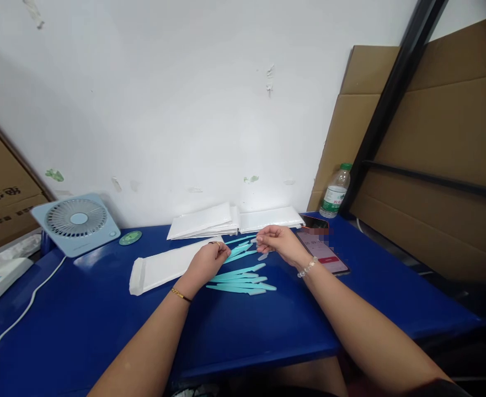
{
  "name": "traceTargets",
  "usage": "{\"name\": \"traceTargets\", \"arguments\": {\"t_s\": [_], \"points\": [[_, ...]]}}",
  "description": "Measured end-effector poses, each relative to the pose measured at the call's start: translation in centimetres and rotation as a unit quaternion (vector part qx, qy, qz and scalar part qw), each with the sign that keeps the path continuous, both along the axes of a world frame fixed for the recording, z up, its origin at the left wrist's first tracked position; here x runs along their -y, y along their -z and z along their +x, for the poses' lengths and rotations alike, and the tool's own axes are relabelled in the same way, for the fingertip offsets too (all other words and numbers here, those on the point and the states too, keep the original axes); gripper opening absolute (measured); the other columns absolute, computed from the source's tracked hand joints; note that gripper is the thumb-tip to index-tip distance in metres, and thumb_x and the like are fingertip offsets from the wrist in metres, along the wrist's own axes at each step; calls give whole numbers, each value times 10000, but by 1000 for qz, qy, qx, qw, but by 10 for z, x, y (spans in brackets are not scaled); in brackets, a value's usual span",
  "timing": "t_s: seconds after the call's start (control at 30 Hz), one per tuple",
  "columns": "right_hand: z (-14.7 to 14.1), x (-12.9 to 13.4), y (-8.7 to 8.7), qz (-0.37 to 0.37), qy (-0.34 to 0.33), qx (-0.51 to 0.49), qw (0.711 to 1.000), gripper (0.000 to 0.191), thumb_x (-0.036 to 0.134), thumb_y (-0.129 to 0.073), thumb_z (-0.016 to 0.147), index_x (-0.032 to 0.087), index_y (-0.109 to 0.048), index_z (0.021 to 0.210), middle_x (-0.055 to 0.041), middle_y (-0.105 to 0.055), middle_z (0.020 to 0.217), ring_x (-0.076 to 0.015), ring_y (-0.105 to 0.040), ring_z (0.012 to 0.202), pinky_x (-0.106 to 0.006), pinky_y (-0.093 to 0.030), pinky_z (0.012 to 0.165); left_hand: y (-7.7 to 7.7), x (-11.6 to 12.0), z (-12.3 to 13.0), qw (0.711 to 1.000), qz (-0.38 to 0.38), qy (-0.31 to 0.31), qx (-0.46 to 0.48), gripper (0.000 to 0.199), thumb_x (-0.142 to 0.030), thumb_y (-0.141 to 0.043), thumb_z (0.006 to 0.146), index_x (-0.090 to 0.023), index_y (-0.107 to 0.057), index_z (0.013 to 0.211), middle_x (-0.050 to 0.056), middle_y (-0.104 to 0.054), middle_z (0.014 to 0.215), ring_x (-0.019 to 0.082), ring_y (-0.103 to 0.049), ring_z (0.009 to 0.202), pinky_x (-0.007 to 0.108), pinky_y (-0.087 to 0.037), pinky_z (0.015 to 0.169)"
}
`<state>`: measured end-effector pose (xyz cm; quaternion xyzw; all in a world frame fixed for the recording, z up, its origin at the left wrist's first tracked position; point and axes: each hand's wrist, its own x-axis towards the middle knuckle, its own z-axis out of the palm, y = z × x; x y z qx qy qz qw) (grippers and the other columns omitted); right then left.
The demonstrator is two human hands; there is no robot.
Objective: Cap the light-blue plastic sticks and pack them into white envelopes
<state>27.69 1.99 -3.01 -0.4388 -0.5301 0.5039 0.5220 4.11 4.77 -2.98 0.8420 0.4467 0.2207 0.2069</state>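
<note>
Teal eyebrow razors with translucent caps lie fanned out on the blue table, handles toward the left. My left hand is closed in a pinch on the handle end of a teal razor; other razors lie close behind it, partly covered. Opposite it, the fingers of my right hand are pinched together at a small translucent cap; whether it is still joined to a razor is unclear. A loose translucent piece sits just below those fingers. Beneath my left hand lies a white padded envelope.
White envelopes are stacked at the wall, one pile on the left and another on the right. A lit phone lies beside my right wrist. Farther out stand a bottle and a blue fan with a white cable.
</note>
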Motion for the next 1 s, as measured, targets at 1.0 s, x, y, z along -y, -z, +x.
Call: {"name": "traceTargets", "arguments": {"t_s": [1.0], "points": [[27,-2,8,171,-63,498,848,118,210,-631,756,185,-678,861,-51,-583,911,-152,-569,781,-261,-439,708,8,0,11,985,101,-4,-137,186,-322,-541,801,-230,-684,875,36,-647,886,179,-582,794,269,-374,665]]}}
